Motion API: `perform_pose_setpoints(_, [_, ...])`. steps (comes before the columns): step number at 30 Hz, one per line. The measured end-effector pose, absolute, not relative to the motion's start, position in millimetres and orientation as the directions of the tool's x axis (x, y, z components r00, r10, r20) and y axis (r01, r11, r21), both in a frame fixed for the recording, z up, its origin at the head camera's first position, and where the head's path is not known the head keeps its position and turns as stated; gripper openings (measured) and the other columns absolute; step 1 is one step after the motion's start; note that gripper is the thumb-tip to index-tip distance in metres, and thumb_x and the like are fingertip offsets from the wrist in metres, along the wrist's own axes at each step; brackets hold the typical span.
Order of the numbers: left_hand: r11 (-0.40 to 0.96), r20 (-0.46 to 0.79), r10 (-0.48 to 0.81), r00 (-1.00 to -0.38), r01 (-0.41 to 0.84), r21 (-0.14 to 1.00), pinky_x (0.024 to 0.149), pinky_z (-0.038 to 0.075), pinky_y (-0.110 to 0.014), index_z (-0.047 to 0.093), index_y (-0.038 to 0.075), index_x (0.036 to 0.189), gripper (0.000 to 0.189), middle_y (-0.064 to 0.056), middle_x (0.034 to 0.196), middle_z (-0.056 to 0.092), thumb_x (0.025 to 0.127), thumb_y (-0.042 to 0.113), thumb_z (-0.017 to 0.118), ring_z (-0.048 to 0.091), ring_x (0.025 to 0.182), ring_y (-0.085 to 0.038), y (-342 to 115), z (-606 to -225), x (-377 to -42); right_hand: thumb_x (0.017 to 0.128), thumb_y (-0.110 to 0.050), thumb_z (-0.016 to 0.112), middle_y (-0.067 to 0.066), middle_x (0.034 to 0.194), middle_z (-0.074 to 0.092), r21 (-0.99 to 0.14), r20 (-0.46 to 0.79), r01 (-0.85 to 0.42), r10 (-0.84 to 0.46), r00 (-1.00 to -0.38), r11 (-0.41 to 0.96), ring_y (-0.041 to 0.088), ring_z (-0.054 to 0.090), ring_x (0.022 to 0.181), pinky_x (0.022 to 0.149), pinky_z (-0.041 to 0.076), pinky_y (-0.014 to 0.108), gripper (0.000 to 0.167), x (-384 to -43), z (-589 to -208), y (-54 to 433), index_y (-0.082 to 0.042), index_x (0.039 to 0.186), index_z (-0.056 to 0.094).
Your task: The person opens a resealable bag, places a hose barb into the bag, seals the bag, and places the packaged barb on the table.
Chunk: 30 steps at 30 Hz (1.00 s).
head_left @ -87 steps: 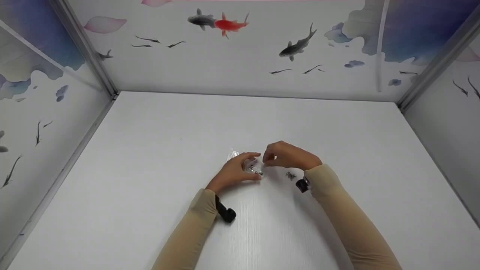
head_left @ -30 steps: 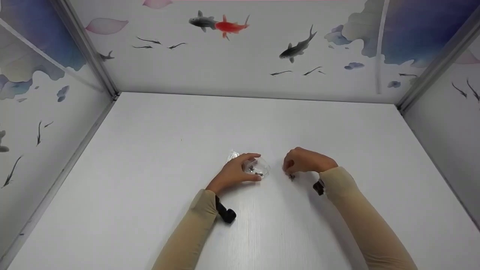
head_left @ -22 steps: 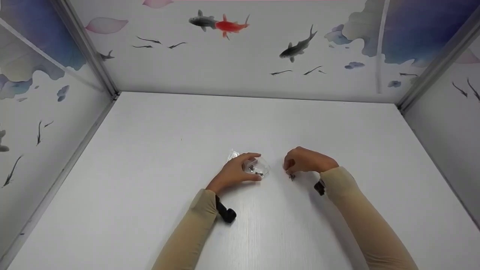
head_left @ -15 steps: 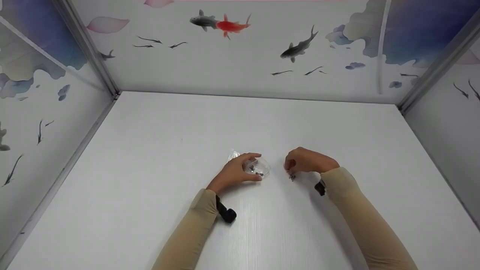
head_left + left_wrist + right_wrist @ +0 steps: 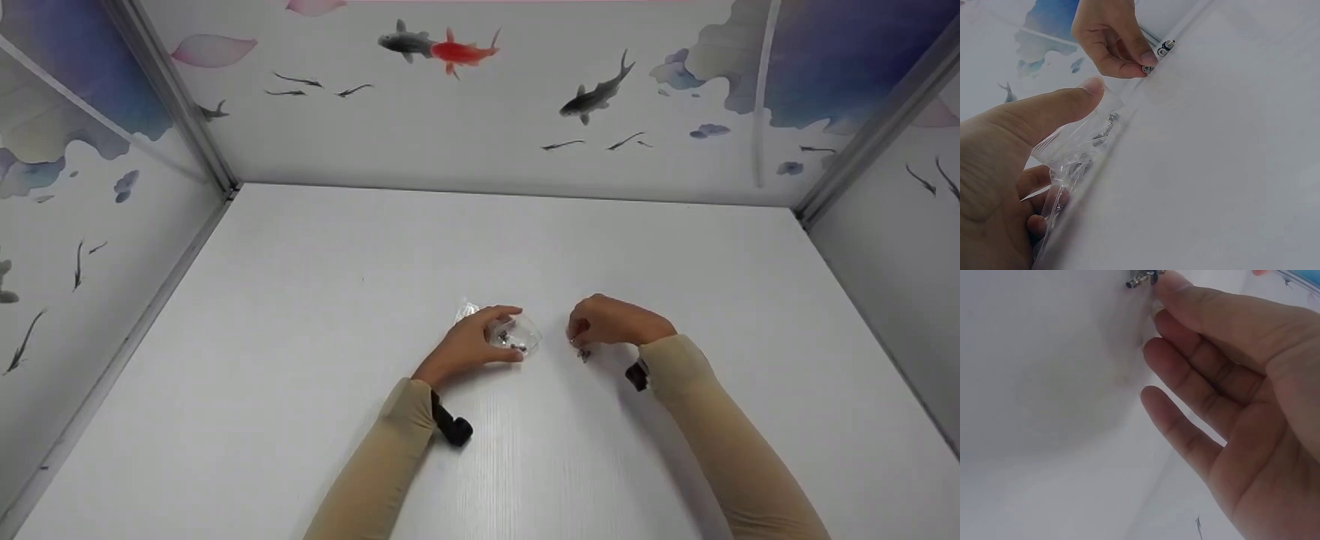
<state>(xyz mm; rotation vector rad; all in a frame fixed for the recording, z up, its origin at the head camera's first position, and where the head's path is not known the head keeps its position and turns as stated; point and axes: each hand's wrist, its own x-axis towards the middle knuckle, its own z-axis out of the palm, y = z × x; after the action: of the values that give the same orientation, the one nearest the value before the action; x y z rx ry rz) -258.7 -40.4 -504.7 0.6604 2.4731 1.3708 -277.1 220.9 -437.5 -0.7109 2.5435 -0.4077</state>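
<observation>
The left hand curves around a clear plastic bag on the tabletop, with the thumb along one side and the fingers along the other. Metal parts lie inside the bag. The right hand is positioned to the right of the bag, apart from it, and pinches a small metal piece between thumb and index finger. Loose fittings rest on the tabletop just beside these fingertips. Each wrist carries a black device, left and right, at the cuff of a beige sleeve.
</observation>
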Motion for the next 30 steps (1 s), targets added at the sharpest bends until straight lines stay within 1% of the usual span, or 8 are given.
perform_pose_setpoints(4, [0.458,0.005,0.489,-0.872,0.261,0.850,0.100,0.041,-0.038,0.052,0.029,0.138,0.070,0.001,0.134,0.056,0.075,0.036,0.082,0.052,0.115,-0.017,-41,-504,-258,0.088,-0.011,0.069,-0.002,0.093,0.068,-0.381,-0.355,-0.404,-0.535,-0.767,0.832,0.013,0.056,0.085,0.079,0.050,0.032,0.008,-276,-436,220,-0.015,0.093,0.074])
perform_pose_setpoints(8, [0.458,-0.001,0.488,-0.873,0.255,0.851,0.099,0.042,-0.037,0.052,0.031,0.137,0.070,0.001,0.133,0.056,0.074,0.036,0.083,0.052,0.114,-0.016,-41,-504,-257,0.088,-0.012,0.069,-0.002,0.095,0.069,-0.393,-0.333,-0.413,-0.546,-0.769,0.822,0.014,0.057,0.087,0.082,0.050,0.034,0.009,-276,-436,218,-0.014,0.094,0.074])
perform_pose_setpoints(12, [0.460,0.001,0.488,-0.873,0.258,0.849,0.098,0.042,-0.037,0.052,0.031,0.138,0.071,0.002,0.133,0.057,0.074,0.037,0.083,0.052,0.112,-0.016,-41,-504,-257,0.087,-0.011,0.070,-0.001,0.094,0.069,-0.425,-0.307,-0.420,-0.564,-0.767,0.802,0.013,0.059,0.084,0.082,0.052,0.034,0.009,-278,-435,215,-0.012,0.095,0.074])
perform_pose_setpoints(17, [0.456,0.007,0.493,-0.870,0.265,0.850,0.099,0.042,-0.038,0.051,0.028,0.138,0.072,0.001,0.133,0.056,0.074,0.036,0.083,0.052,0.113,-0.016,-41,-503,-257,0.087,-0.011,0.070,-0.001,0.094,0.070,-0.445,-0.268,-0.448,-0.593,-0.760,0.775,0.012,0.061,0.084,0.080,0.052,0.033,0.009,-279,-432,210,-0.011,0.094,0.075])
perform_pose_setpoints(21, [0.456,0.009,0.496,-0.868,0.269,0.848,0.099,0.042,-0.038,0.051,0.027,0.139,0.072,0.001,0.133,0.056,0.075,0.035,0.083,0.052,0.115,-0.017,-41,-503,-257,0.087,-0.012,0.070,0.000,0.094,0.070,-0.439,-0.236,-0.485,-0.617,-0.750,0.757,0.014,0.062,0.087,0.081,0.053,0.034,0.010,-280,-430,206,-0.009,0.095,0.075])
perform_pose_setpoints(25, [0.459,0.002,0.495,-0.869,0.264,0.848,0.101,0.041,-0.039,0.051,0.028,0.139,0.072,0.001,0.135,0.056,0.075,0.036,0.082,0.052,0.120,-0.016,-41,-503,-257,0.088,-0.011,0.069,0.001,0.095,0.070,-0.453,-0.206,-0.497,-0.629,-0.750,0.740,0.015,0.063,0.089,0.082,0.053,0.035,0.011,-280,-429,201,-0.008,0.097,0.074])
perform_pose_setpoints(30, [0.459,0.001,0.494,-0.869,0.262,0.849,0.100,0.041,-0.039,0.051,0.029,0.138,0.071,0.001,0.135,0.055,0.075,0.037,0.082,0.052,0.117,-0.016,-42,-502,-257,0.087,-0.011,0.070,0.001,0.096,0.070,-0.464,-0.166,-0.521,-0.648,-0.743,0.716,0.015,0.063,0.089,0.083,0.053,0.035,0.012,-280,-426,195,-0.008,0.098,0.074])
